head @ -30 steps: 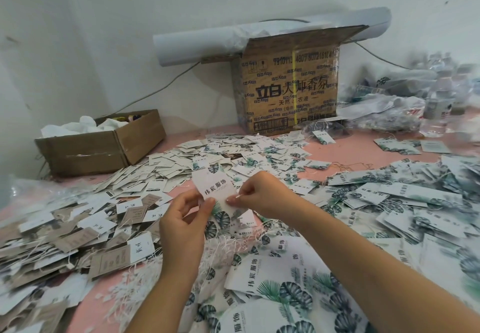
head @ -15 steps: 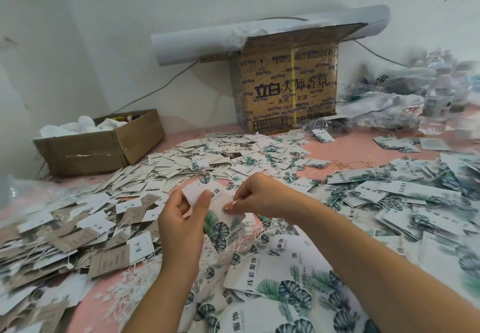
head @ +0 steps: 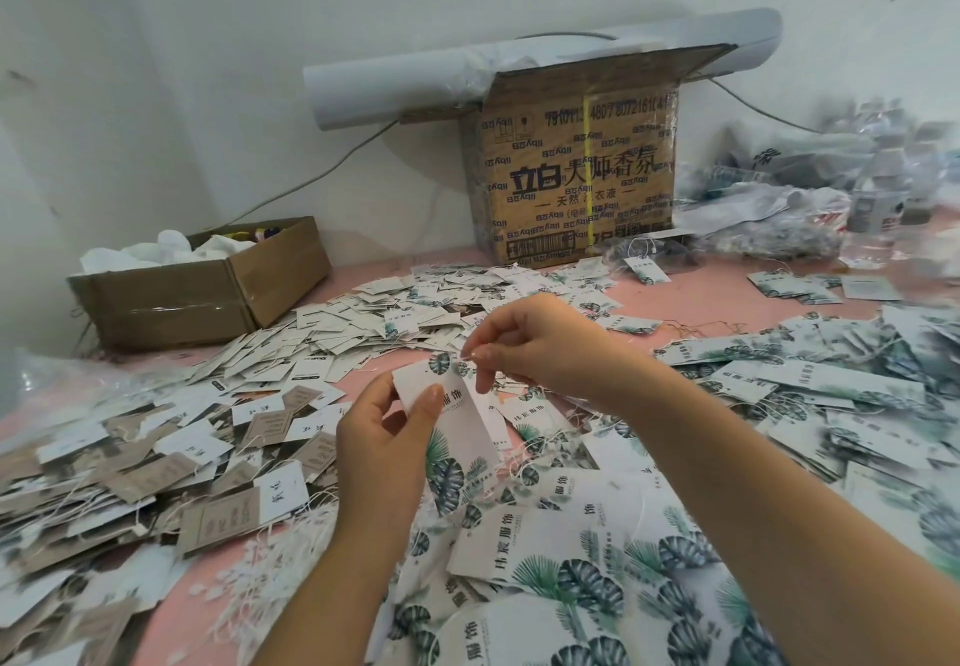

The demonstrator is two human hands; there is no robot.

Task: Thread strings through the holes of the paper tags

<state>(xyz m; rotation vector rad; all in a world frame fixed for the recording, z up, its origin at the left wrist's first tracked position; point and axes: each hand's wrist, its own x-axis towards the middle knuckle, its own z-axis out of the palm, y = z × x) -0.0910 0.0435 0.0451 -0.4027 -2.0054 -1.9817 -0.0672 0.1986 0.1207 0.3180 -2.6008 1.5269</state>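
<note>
My left hand (head: pixel 387 437) pinches a white paper tag (head: pixel 462 424) with green leaf print, held above the table at the centre. My right hand (head: pixel 540 348) is just above and right of the tag's top end, and its fingertips pinch a thin white string (head: pixel 470 355) near the tag's top. The hole itself is too small to make out. A heap of loose white strings (head: pixel 260 572) lies on the pink table (head: pixel 691 302) below my left wrist. Several more leaf-print tags (head: pixel 571 556) are piled under my forearms.
Small white and brown tags (head: pixel 171 463) cover the left of the table, more white tags (head: pixel 415 312) the middle, leaf tags (head: pixel 810 385) the right. A low open carton (head: pixel 208 291) stands back left, a tall printed carton (head: pixel 576 177) behind, plastic bags and bottles (head: pixel 878 198) back right.
My left hand has turned the tag and lifted it a little. My right hand has risen up and to the right, drawing the string away from the tag's top.
</note>
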